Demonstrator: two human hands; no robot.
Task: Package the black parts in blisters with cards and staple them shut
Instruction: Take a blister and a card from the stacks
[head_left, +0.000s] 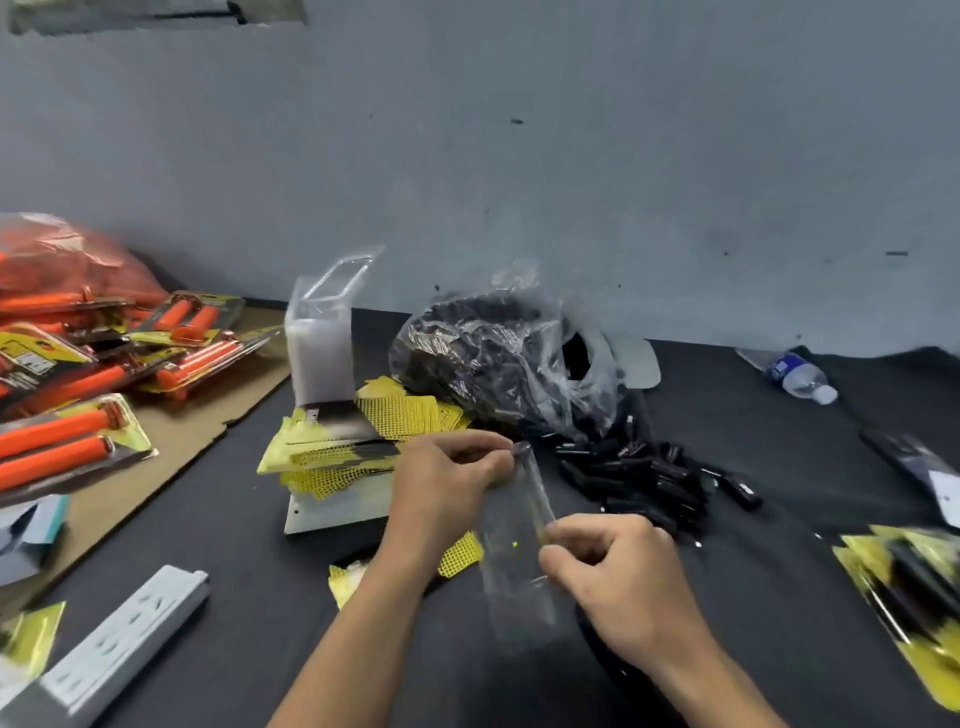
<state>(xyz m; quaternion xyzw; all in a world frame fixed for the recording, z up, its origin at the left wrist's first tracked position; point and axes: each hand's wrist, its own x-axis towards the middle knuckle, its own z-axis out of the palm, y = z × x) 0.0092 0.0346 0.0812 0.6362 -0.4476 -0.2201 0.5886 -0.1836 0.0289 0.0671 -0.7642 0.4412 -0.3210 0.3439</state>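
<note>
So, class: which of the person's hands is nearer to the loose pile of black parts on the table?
Right. The right hand sits just below the pile of black parts, nearly at its near edge. The left hand is further off to the pile's left, beyond the clear blister both hold.

Dim flat indoor light, soft motion blur throughout, wide-angle bending at edges, faint shadows

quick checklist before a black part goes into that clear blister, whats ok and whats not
1. Clear blister held by both hands: ok, left hand at the top, right hand at its side.
2. Blister opened: cannot tell, blurred.
3. Loose black parts near the right hand: ok.
4. Yellow cards close by: ok.
5. A hand free to pick a part: not ok.
6. Stapler in view: cannot tell.
</note>
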